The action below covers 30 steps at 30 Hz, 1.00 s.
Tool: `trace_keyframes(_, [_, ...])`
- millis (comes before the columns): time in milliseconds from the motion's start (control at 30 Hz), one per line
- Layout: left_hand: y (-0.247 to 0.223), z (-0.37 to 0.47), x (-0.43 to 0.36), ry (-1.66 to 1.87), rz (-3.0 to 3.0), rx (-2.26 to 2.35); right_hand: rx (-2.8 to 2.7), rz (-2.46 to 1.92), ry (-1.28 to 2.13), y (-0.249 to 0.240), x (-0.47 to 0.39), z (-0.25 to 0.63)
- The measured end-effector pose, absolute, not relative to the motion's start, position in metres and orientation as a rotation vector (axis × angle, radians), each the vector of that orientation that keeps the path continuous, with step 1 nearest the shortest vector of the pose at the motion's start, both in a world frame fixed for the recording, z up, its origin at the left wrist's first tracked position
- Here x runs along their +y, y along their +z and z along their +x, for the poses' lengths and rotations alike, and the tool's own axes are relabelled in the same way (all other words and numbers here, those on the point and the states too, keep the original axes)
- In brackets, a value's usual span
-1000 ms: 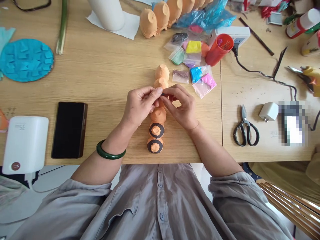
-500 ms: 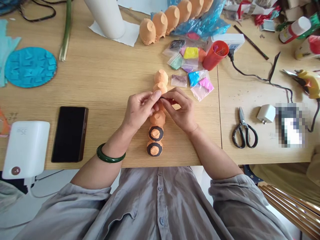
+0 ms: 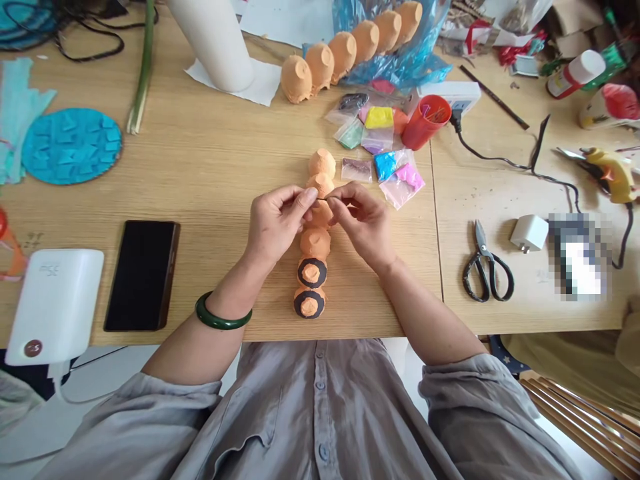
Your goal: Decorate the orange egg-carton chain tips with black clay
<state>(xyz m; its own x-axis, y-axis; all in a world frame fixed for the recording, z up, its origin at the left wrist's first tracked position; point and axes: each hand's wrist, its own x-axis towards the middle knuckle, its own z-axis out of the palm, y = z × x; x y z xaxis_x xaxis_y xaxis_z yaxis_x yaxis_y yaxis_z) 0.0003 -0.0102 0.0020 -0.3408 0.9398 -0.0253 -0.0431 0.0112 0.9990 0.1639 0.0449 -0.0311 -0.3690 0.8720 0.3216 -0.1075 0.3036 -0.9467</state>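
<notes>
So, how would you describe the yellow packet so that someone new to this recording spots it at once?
On the wooden table, beyond the right hand, stands a red cup. Just left of it lies a cluster of small bags. The yellow packet is the only one there with bright yellow contents; neighbours show green, blue, pink or black.

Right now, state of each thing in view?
Left hand: fingers pinching dark strip
Right hand: fingers pinching dark strip
Dark strip: strung between hands
Nearer orange row: two bumps ringed black
Phone: flat, screen dark
Scissors: blades together
Power bank: cable plugged in
Charger: unplugged, prongs bare
Red cup: uncovered
</notes>
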Motion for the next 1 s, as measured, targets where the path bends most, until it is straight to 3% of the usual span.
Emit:
trace_keyframes(100, [0.007, 0.001, -0.004, 1.548, 0.728, 1.423, -1.387, -0.784, 1.517, -0.028, 0.048, 0.164])
trace_keyframes(233, [0.011, 0.0, 0.0, 1.539, 0.441, 1.27, -1.287, -0.822, 1.629, -0.023, 0.05, 0.165])
trace_keyframes(1000, [0.018, -0.005, 0.005, 1.518, 0.122, 1.101, -1.367, -0.95, 1.436, -0.039, 0.062, 0.167])
